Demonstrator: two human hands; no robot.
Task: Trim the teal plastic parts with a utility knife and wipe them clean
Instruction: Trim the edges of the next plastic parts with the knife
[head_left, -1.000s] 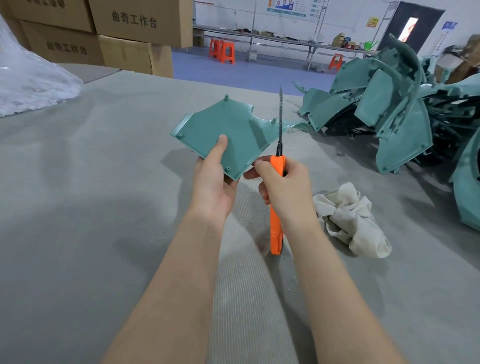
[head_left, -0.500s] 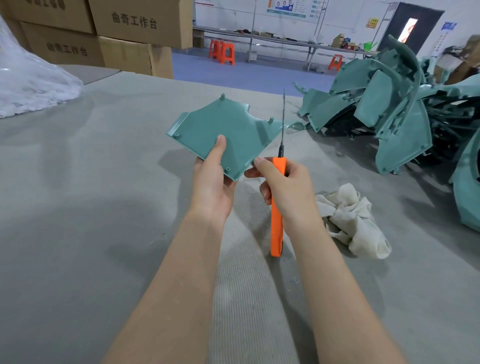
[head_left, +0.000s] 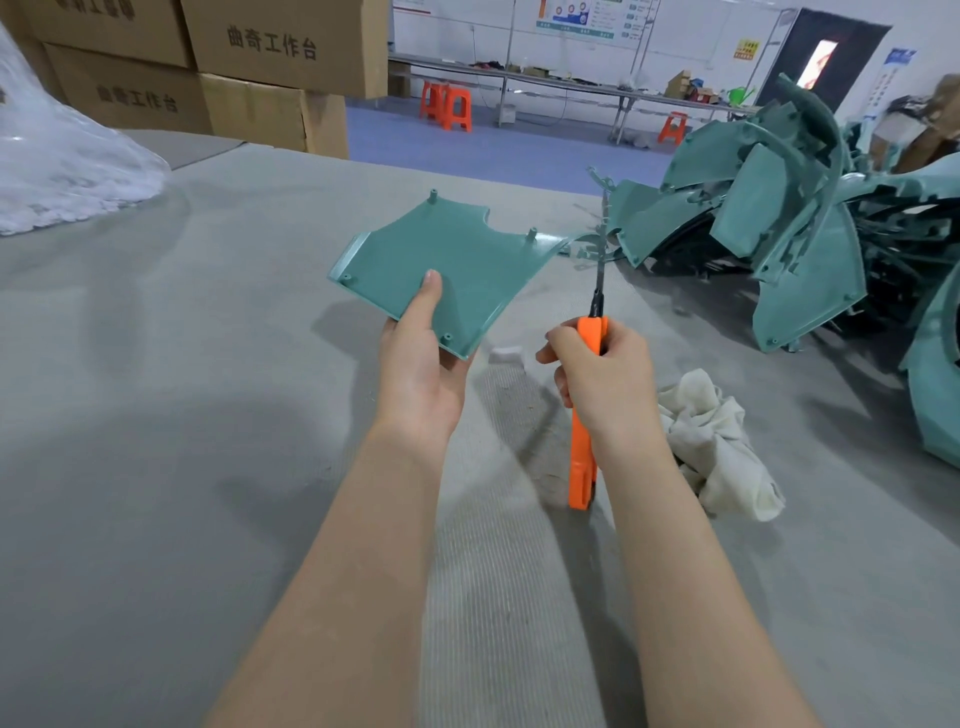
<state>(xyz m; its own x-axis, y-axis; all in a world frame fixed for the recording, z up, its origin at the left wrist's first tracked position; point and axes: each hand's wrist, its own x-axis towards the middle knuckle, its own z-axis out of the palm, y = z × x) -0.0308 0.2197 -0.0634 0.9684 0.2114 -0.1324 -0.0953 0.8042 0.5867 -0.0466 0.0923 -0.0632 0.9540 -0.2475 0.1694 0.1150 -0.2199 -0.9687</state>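
Most of the view is the grey worktop, with the heap of untrimmed teal parts at its far right, lying as it did a second ago.

Nearer, the teal panel is held up off the worktop, inner face toward the camera. The left hand grips its near corner, thumb laid on the face and fingers hidden beneath. It has swung a little to the left and tipped flatter than in the earlier frames.

Beside the right forearm the crumpled cloth lies untouched, so wiping has not begun.

The right hand is closed round the orange utility knife, blade pointing up and away. A second ago this hand was against the panel's near corner, with the blade running along the right edge. Now the two hands are apart, and the blade stands just beside the panel's far right tip, where thin teal flash seems to hang. I judge one pass along that edge is finished, with the tip or another edge next.

Between the hands a small white scrap shows on the worktop. The hands covered that spot before.
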